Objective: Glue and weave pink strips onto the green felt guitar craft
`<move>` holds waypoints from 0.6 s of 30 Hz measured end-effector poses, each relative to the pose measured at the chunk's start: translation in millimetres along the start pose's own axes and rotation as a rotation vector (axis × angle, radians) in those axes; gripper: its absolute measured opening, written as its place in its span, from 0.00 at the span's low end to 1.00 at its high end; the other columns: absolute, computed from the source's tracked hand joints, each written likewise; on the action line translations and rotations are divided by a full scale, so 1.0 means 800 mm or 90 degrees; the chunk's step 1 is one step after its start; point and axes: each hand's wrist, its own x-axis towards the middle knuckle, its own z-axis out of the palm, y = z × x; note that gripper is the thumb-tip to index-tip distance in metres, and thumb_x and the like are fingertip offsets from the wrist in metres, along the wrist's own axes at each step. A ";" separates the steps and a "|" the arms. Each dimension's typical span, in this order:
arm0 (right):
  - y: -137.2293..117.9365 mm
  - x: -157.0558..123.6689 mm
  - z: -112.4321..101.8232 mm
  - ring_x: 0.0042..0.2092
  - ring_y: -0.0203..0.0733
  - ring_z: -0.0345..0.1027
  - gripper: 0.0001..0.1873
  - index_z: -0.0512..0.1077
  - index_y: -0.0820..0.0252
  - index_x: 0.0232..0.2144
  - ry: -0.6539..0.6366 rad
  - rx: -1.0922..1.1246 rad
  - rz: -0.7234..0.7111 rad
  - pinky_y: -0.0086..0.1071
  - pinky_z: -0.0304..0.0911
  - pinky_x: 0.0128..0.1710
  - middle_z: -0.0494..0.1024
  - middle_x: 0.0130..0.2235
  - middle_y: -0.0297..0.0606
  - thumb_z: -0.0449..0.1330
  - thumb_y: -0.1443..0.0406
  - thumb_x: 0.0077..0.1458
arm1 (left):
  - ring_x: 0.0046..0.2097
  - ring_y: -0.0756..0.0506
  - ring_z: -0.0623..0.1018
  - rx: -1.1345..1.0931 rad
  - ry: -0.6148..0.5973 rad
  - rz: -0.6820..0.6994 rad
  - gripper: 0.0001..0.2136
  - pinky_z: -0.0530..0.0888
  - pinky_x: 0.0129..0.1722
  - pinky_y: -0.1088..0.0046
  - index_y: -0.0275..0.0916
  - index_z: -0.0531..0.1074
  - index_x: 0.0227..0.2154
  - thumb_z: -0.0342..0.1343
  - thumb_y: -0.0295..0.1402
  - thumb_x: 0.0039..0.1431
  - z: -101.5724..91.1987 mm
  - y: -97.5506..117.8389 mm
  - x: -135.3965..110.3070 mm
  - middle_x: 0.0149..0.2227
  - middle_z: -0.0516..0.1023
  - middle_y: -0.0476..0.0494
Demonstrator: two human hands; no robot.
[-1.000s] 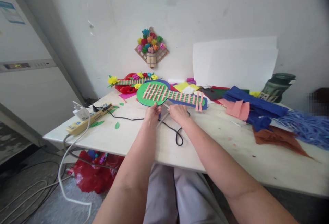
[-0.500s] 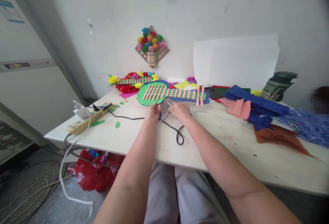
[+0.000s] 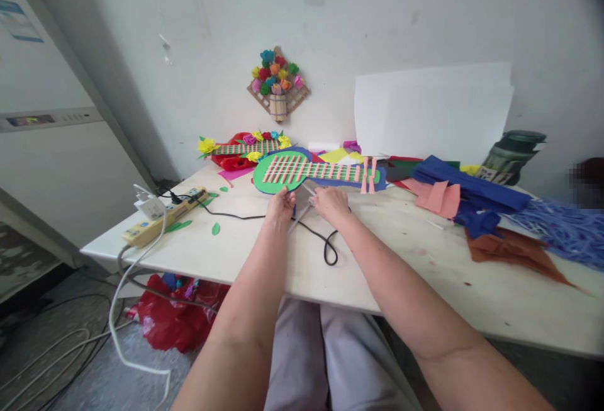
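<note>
The fingers of the left hand [image 3: 282, 205] are partly lost under the rim of the green lute-shaped craft [image 3: 283, 175], while the right hand [image 3: 331, 203] covers part of a thin pale rod [image 3: 309, 189], whose upper end seems to slip behind the craft. The black cord [image 3: 331, 264] is hidden where it passes the left wrist. Blue strips [image 3: 566, 235] run off the right edge near a dark shape [image 3: 595, 178] blurred into blocks, the pale cabinet [image 3: 51, 165] is cut by the left edge, and the print on its panel [image 3: 70, 117] is too small to read
</note>
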 end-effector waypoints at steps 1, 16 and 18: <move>0.000 0.000 -0.001 0.43 0.47 0.69 0.17 0.71 0.59 0.41 0.001 0.001 -0.001 0.36 0.60 0.39 0.75 0.40 0.47 0.48 0.58 0.57 | 0.17 0.57 0.69 0.002 -0.004 -0.001 0.07 0.67 0.17 0.86 0.30 0.68 0.37 0.47 0.23 0.58 0.000 0.000 0.000 0.25 0.76 0.42; -0.001 0.007 0.003 0.42 0.48 0.70 0.16 0.72 0.59 0.41 0.011 -0.020 -0.038 0.35 0.60 0.39 0.77 0.39 0.47 0.47 0.60 0.58 | 0.16 0.56 0.69 0.039 -0.046 0.029 0.08 0.65 0.15 0.87 0.33 0.70 0.38 0.48 0.22 0.57 0.000 -0.003 0.002 0.21 0.75 0.46; -0.004 0.008 0.001 0.42 0.47 0.70 0.16 0.72 0.60 0.40 0.005 -0.027 -0.041 0.35 0.60 0.38 0.76 0.39 0.48 0.48 0.61 0.58 | 0.16 0.56 0.69 0.055 -0.056 0.042 0.08 0.64 0.14 0.87 0.33 0.69 0.38 0.49 0.22 0.57 0.000 -0.003 0.000 0.21 0.75 0.46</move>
